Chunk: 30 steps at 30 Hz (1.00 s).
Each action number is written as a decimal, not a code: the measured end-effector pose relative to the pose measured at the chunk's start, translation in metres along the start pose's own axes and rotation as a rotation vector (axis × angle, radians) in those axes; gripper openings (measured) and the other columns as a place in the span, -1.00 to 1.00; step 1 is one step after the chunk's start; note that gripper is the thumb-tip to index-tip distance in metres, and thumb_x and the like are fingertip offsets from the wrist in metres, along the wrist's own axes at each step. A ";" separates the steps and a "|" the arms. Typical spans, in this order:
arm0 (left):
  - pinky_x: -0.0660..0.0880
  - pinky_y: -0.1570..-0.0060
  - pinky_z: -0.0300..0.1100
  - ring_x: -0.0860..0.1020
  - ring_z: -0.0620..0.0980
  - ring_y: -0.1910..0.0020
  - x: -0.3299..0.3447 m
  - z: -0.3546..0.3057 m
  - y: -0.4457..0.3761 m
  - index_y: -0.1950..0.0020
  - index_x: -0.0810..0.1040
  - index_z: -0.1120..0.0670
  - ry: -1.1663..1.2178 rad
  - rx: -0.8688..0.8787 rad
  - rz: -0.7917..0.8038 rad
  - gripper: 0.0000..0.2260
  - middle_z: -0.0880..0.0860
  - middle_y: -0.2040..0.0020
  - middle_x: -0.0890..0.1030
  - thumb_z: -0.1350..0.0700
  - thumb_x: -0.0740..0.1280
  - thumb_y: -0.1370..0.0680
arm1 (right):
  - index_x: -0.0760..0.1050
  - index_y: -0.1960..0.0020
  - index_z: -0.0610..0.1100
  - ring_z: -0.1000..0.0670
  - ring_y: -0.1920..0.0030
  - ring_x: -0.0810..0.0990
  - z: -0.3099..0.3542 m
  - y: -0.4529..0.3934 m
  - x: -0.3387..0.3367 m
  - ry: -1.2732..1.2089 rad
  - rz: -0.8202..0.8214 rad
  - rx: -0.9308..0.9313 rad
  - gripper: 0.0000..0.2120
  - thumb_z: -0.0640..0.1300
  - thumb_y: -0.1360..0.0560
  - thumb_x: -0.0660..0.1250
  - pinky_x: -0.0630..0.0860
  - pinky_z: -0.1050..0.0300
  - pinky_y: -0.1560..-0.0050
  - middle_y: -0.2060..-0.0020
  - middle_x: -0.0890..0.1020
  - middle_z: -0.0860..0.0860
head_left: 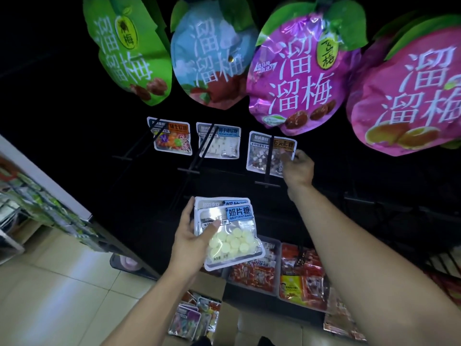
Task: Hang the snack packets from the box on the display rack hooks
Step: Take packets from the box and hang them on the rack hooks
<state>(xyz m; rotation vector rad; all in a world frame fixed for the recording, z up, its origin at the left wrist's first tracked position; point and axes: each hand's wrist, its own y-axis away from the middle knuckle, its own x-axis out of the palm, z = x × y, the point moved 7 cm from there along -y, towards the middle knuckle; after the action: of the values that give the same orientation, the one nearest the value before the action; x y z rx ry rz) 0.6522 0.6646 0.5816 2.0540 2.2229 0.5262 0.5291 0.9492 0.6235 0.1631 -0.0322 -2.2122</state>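
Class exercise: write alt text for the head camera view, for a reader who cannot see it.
A person's left hand holds two milk-tablet packets, while the right hand touches a mixed-candy packet hanging on a display rack hook. Large plum bags hang above; an open box of packets sits below.

Four large hanging bags [294, 78], three small hung packets [218, 141], seemingly two held packets [229, 233].

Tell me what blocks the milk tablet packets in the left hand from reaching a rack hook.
Nothing visible does. The left hand holds the milk tablet packets in open space below the hooks; the nearest hook, above them, already carries one packet.
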 end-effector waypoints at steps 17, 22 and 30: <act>0.68 -0.04 0.08 0.73 0.13 -0.07 0.019 0.019 -0.009 -0.34 0.53 -0.05 0.055 -0.021 0.123 -0.55 0.06 -0.13 0.74 0.27 0.50 -0.52 | 0.64 -0.17 -0.10 -0.06 -0.01 0.76 -0.069 0.179 -0.020 -0.016 0.431 0.353 -0.62 -0.19 -0.39 0.61 0.68 0.02 -0.05 0.00 0.77 -0.05; 0.59 -0.19 0.28 0.69 0.14 -0.16 0.024 0.038 -0.011 -0.25 0.56 -0.19 0.019 -0.089 0.093 -0.72 0.00 -0.16 0.72 0.19 0.31 -0.67 | 0.63 -0.18 -0.13 -0.11 -0.05 0.75 -0.084 0.174 -0.075 -0.044 0.228 0.358 -0.68 -0.21 -0.44 0.56 0.65 -0.03 -0.09 0.00 0.76 -0.07; 0.65 -0.14 0.10 0.70 0.06 -0.14 0.053 0.049 0.007 -0.32 0.50 -0.05 -0.030 -0.061 0.195 -0.59 -0.01 -0.15 0.73 0.31 0.45 -0.56 | 0.64 -0.20 -0.15 -0.17 -0.06 0.74 -0.096 0.167 -0.121 -0.170 0.227 0.437 -0.66 -0.17 -0.43 0.53 0.63 -0.17 -0.15 -0.05 0.75 -0.13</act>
<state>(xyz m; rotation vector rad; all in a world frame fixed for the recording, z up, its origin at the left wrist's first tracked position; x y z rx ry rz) 0.6667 0.7263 0.5473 2.2438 1.9760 0.5657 0.7459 0.9484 0.5546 0.2001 -0.6011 -1.9596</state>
